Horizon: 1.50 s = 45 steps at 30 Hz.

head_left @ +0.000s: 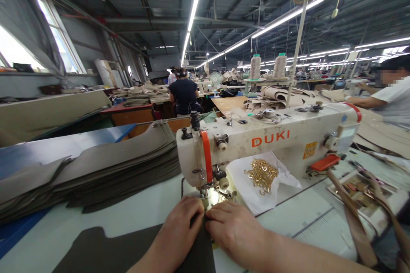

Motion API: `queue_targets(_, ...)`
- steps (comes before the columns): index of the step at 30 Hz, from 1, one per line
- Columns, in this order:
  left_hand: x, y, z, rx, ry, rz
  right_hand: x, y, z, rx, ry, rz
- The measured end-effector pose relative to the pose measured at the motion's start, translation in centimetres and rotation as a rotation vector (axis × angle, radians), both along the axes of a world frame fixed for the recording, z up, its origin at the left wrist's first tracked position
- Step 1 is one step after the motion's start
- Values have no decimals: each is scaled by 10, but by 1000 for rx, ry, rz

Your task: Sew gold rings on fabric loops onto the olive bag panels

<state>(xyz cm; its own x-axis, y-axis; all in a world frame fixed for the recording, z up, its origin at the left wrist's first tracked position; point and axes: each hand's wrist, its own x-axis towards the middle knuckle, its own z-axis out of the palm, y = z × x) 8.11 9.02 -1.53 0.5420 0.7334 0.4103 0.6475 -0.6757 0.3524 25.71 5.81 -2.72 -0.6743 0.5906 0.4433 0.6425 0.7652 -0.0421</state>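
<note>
A dark grey-green fabric panel [112, 249] lies flat on the sewing table, its upper end under my hands. My left hand [179, 230] rests over it with fingers curled and thumb drawn in, gripping its edge just in front of the presser foot [205, 193]. Close beside it, my right hand [233, 226] is closed, fingertips at the panel's right edge. Both hands are right below the needle area of a white sewing machine [272, 138]. My fingers hide the exact spot they grip.
Stacked dark panels [128, 166] lie left of the machine. Gold metal rings [262, 174] sit on white cloth [246, 196] under the arm. Brown straps [355, 222] hang over a tray [384, 179] at right. Co-workers [183, 91] are farther off, another person [393, 98] at right.
</note>
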Motion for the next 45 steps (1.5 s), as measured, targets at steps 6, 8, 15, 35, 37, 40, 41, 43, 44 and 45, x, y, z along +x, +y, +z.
queue_targets(6,1,-2,0,7,10,-21,-2,-2,3,8,10,-11)
queue_targets(8,1,-2,0,6,21,-24,-2,-2,4,-5,1,-21)
queue_targets(15,-1,-3,-2,-1,0,-32,-1,0,3,18,-41,-21)
queue_targets(35,4,22,4,-89,-95,120,5,24,4,24,-71,-28)
queue_targets(37,3,23,4,-88,-108,121,5,25,4,17,-73,-29)
queue_targets(40,3,26,3,-81,-123,126,4,26,4,10,-69,-29)
queue_targets(41,3,26,2,-81,-125,130,4,26,3,6,-66,-30)
queue_targets(43,3,27,2,-79,-125,137,4,26,3,-1,-65,-33)
queue_targets(44,3,27,2,-77,-122,138,4,26,4,-5,-66,-30)
queue_targets(45,3,27,2,-76,-115,139,4,26,4,-8,-68,-27)
